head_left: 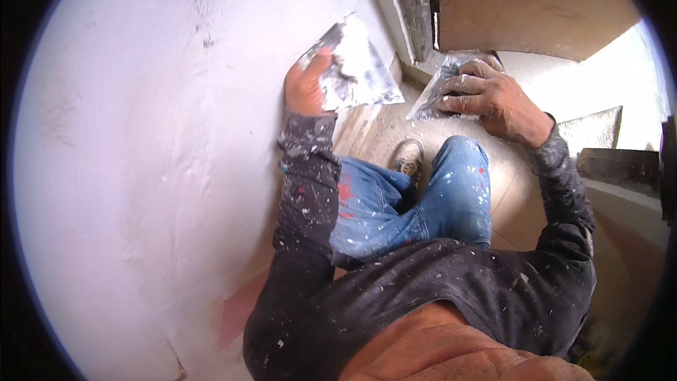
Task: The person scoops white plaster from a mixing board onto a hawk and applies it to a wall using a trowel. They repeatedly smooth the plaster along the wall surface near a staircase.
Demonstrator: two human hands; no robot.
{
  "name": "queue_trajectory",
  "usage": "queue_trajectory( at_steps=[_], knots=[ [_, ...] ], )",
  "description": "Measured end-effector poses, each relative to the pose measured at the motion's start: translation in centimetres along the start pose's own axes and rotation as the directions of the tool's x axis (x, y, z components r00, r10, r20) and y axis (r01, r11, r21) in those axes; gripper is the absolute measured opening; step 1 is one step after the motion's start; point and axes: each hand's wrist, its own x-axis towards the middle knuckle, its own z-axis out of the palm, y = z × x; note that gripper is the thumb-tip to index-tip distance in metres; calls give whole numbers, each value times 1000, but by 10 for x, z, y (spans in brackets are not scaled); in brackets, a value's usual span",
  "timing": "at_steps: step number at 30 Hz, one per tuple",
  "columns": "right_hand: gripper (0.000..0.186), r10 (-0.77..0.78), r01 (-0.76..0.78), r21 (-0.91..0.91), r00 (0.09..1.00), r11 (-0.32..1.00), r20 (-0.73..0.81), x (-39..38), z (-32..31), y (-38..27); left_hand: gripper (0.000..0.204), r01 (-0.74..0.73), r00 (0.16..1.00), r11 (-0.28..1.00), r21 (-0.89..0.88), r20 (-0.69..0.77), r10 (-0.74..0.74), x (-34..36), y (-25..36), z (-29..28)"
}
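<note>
My left hand grips a wide metal blade, thumb over its face, with white paste smeared on it. My right hand, dusted white on the fingers, is closed on a second metal blade, just right of the first and apart from it; its handle is hidden under the hand. Both blades are held in front of me, beside a white wall with some dark smudges.
A brown door-like panel and worn frame stand ahead at the upper right. A grey slab and dark ledge are at my right. My jeans-clad leg and shoe are below, on the dusty floor.
</note>
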Motion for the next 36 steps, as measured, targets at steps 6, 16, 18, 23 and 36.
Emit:
queue_trajectory(
  at_steps=[6,16,18,23,36],
  knots=[
    [50,507,-251,478,671,842,-541,12,131,44,42,-64,997,997,-47,-53,61,2,0,-6],
    [61,371,-338,266,298,903,-880,142,170,67,41,-36,997,999,-21,-62,35,5,-3,-3],
    [60,383,-349,279,279,895,-881,150,172,65,42,-46,998,998,-31,-42,45,5,-4,-1],
    [60,363,-355,249,305,901,-881,159,185,63,43,-51,998,998,-42,-33,49,3,-3,-2],
    [64,426,-430,280,291,858,-857,136,195,54,43,-60,998,997,-38,-26,59,1,-3,0]
  ],
)
